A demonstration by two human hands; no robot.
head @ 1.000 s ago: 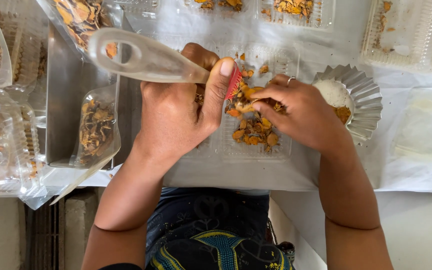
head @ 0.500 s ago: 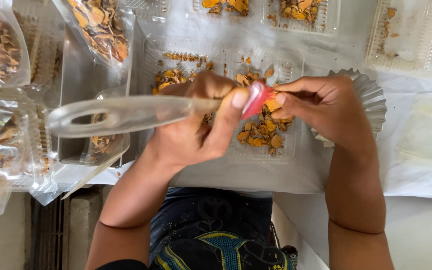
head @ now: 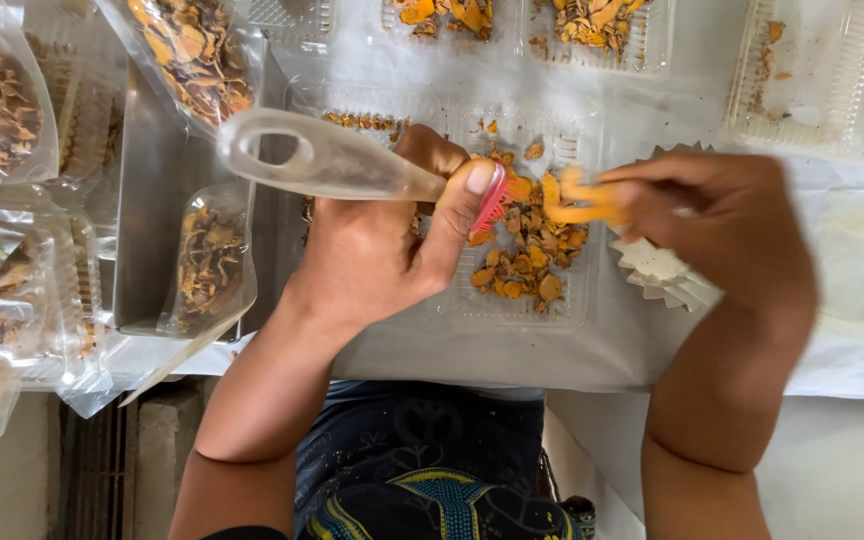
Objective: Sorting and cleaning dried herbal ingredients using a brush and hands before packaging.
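Note:
My left hand [head: 372, 250] grips a brush [head: 327, 160] with a translucent handle and a pink bristle head, thumb pressed on the head. My right hand [head: 722, 225] pinches a small orange forked piece [head: 577, 205] just right of the bristles, blurred by motion. Both hands hover over a clear plastic tray [head: 572, 300] holding several orange-brown dried pieces [head: 522, 265]. A fluted metal cup [head: 667, 275] sits partly hidden under my right hand.
Clear bags of dried brown pieces [head: 207, 260] lie in a metal tray [head: 152, 200] at the left. More clear trays with orange pieces [head: 592, 25] stand at the back, and a nearly empty one [head: 822, 80] at the back right. White sheet [head: 852, 340] covers the table.
The brush handle has swung up and to the right. My right hand pulled away to the right from the brush head, now holding the orange piece out in the open.

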